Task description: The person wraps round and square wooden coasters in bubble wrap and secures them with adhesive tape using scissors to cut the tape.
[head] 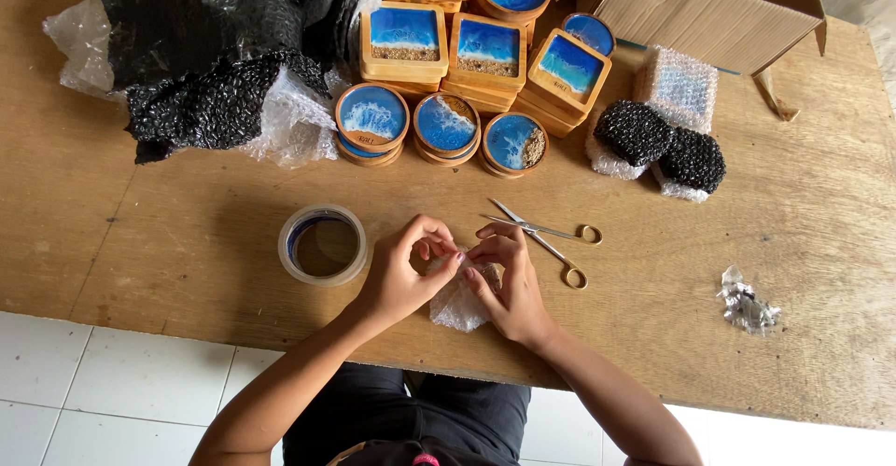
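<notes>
left hand (403,275), right hand (509,284) pinch bubble-wrapped bundle (455,306); scissors (551,239) beside

A small parcel wrapped in clear bubble wrap (457,303) lies flat near the front edge of the wooden table, just right of a roll of clear tape. Its wrap looks whitish and crinkled, and what is inside cannot be made out. The left hand (397,279) and right hand (509,284) both rest on it, fingertips pinching its upper edge.

Bare forearms, dark trousers, painted nails on fingers (464,274)
</notes>
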